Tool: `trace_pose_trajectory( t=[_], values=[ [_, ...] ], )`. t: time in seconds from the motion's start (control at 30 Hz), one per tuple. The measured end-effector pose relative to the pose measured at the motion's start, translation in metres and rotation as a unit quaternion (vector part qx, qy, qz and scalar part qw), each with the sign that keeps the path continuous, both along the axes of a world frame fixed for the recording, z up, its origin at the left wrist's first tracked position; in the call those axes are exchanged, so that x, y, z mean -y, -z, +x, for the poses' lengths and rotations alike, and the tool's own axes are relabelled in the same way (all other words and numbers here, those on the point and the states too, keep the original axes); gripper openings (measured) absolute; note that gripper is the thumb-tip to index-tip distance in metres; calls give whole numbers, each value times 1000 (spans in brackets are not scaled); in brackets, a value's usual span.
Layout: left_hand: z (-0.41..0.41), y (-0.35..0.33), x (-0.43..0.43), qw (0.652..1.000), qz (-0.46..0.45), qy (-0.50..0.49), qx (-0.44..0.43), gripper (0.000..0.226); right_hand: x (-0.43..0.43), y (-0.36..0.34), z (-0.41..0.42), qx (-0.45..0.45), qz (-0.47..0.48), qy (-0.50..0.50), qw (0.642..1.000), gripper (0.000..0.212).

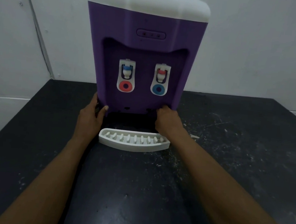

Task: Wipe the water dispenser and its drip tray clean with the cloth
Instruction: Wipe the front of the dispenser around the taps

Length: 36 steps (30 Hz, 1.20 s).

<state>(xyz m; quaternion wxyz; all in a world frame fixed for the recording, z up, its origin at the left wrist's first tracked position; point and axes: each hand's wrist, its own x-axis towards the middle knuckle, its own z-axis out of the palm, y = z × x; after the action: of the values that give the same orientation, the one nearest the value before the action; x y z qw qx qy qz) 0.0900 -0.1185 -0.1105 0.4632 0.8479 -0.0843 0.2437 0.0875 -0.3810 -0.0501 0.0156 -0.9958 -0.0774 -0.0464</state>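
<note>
A purple water dispenser [144, 32] with a white top stands on the dark table, its front facing me, with two white taps in the recess. My left hand [89, 117] grips its lower left corner, thumb on the front face. My right hand [167, 121] holds the lower right edge of the front, fingers curled under it. The white drip tray [133, 145] lies loose on the table just in front of the dispenser, between my forearms. No cloth is in view.
The black table [238, 156] is scuffed with white marks and small flecks, mostly to the right of the dispenser. A white wall stands behind, with a thin cable [37, 29] running down it at the left.
</note>
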Motion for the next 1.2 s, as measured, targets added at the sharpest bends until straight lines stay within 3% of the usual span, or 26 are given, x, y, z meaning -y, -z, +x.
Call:
trace_pose_trajectory(
  t=[0.1,0.23,0.3,0.37,0.47,0.57,0.63,0.73,0.87,1.1,1.2],
  values=[
    [0,-1,0,1000,1,0,-4,61,6,4,-2,-12,84,-61,995,54],
    [-3,-4,1,999,-9,-43,31,56,24,4,-9,14,220,-85,972,64],
    [-8,-8,2,991,10,-95,93,45,38,7,-15,27,335,-84,938,56],
    [-13,-15,3,976,51,-124,168,35,52,10,-20,60,458,-42,886,35],
    [-20,-32,15,972,109,-75,196,28,65,20,-18,154,539,55,826,15],
    [-19,-52,44,975,184,70,107,36,64,29,-14,125,572,68,808,31],
    [-15,-60,67,965,238,111,20,43,59,37,-13,91,582,46,807,41],
    [-4,-65,101,937,323,121,-60,62,60,45,-11,101,587,37,802,42],
    [8,-66,142,915,389,60,-93,48,66,50,-8,93,589,32,802,42],
    [14,-57,179,938,336,-18,-83,42,69,57,-4,99,587,29,803,42],
    [15,-55,174,964,255,-15,-81,40,68,57,-3,95,598,34,795,40]
  ],
)
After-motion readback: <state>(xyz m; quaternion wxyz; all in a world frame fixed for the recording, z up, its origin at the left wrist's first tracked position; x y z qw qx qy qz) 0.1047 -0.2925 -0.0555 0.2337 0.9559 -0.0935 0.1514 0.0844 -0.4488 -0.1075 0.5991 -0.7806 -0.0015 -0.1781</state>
